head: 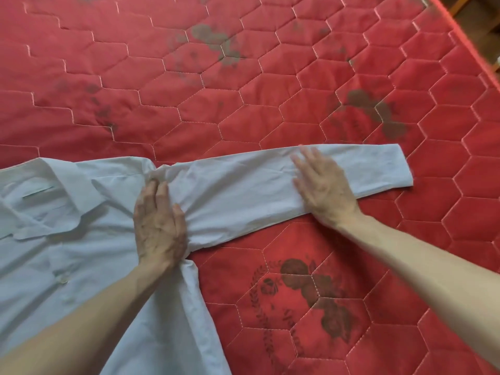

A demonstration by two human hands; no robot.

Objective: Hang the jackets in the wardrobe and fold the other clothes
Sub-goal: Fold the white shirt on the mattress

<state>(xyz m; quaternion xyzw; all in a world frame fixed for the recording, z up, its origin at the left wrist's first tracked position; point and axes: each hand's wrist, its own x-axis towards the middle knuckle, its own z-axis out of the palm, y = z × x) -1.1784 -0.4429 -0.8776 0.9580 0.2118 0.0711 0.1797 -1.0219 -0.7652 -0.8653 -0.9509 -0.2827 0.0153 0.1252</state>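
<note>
A pale blue shirt (81,239) of thin, smooth woven cotton lies flat at about eight o'clock in the view, its stiff pointed collar (62,196) spread open towards nine o'clock and a small pale button (64,280) showing on the front placket; fine creases gather where the shoulder meets the sleeve. The left hand (159,228) rests palm down on that shoulder seam, near centre, fingers straight and together, pressing the bunched cloth and gripping nothing. The long sleeve (243,193) runs out straight towards three o'clock, a flat tapering band ending in a squared cuff (389,166); the right hand (322,185), slightly blurred, lies on the sleeve near the cuff with fingers spread and flat, holding nothing. Everything rests on a red quilted mattress (243,77), satin-like, stitched in pale thread into hexagons, with faded dark floral prints at twelve, two and five o'clock; its piped edge (465,41) crosses the corner at one o'clock.
</note>
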